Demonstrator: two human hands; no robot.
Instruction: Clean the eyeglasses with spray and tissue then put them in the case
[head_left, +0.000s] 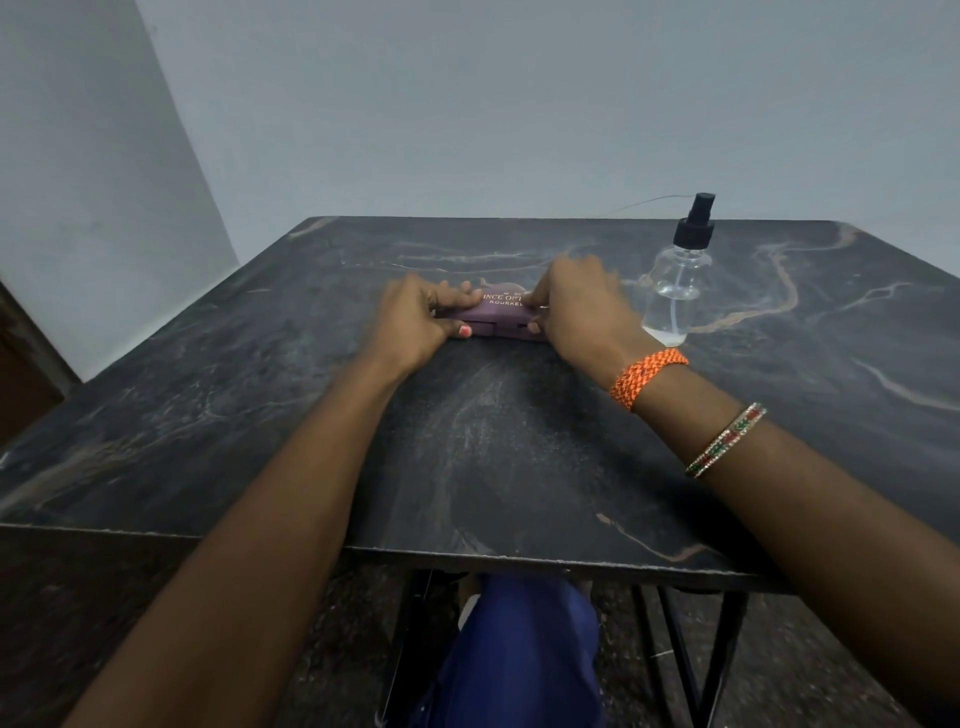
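Note:
A purple eyeglass case (497, 316) with gold lettering lies shut on the dark marble table (467, 441), near its middle. My left hand (415, 319) grips the case's left end, thumb at the front edge. My right hand (576, 306) grips its right end, fingers over the lid. A clear spray bottle (675, 291) with a black pump top stands upright just to the right of my right hand, a little liquid at its bottom. No eyeglasses or tissue are visible.
A plain grey wall rises behind the table. A thin wire (644, 202) runs along the far edge near the bottle. The table's front edge (467, 553) is close to my lap, with black metal legs below.

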